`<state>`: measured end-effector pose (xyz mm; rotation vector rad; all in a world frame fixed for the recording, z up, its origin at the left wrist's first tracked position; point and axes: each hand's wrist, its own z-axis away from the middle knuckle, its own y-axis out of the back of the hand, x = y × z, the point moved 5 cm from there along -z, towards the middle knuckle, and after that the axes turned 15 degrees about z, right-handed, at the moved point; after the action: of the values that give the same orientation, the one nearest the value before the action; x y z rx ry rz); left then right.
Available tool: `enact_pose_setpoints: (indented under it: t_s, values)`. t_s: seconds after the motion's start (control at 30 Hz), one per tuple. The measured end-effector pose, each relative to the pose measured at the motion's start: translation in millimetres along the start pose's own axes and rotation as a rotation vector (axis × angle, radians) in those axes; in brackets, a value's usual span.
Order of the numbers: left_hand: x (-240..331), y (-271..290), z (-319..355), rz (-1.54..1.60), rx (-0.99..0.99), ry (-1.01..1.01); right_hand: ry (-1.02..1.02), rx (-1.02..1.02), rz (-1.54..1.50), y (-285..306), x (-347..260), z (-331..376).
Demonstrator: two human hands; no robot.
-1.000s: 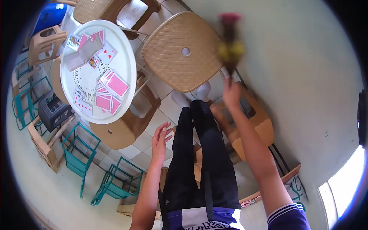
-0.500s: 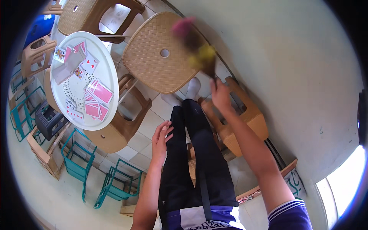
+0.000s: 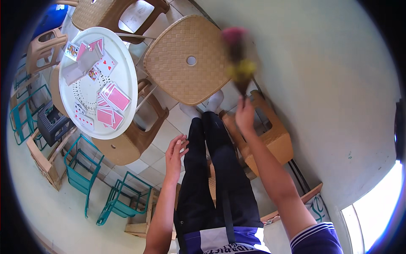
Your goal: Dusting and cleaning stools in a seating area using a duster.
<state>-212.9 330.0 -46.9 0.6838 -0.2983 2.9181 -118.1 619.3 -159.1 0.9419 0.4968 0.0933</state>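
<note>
My right hand (image 3: 245, 115) is closed round the thin dark handle of a feather duster (image 3: 242, 69). Its fluffy head is pink at the far end, dark in the middle and yellow nearer the handle, and it is blurred by motion. The duster is in front of the wall, just right of a tan woven-pattern plastic stool (image 3: 177, 46). My left hand (image 3: 175, 157) hovers empty over my left leg, its fingers loosely curled and apart.
A white oval tabletop (image 3: 129, 84) at the left bears playing cards (image 3: 116, 97) and an opened card box (image 3: 76, 72). Another tan stool (image 3: 275, 146) stands by the wall (image 3: 330, 97) near my right forearm. Several teal metal racks (image 3: 80, 180) are at lower left.
My right hand has swung the duster to the right, off the woven stool's edge and toward the wall. The view has shifted slightly. My left hand stays about the same.
</note>
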Motion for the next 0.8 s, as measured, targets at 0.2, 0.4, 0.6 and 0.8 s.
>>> enact_pose_setpoints:
  t_s: [0.2,0.4,0.6,0.8]
  values:
    - [-6,-2,2,0.057,0.014,0.018,0.647,-0.324,0.306,-30,-38,70]
    - [-2,0,3,0.129,0.037,-0.010,0.110,-0.036,0.003,-5,-8,25]
    - [3,-1,13,0.163,0.070,-0.037,0.252,-0.194,0.124,-18,-26,47]
    - [16,8,31,0.228,0.068,-0.102,0.343,-0.194,0.148,-14,-31,61]
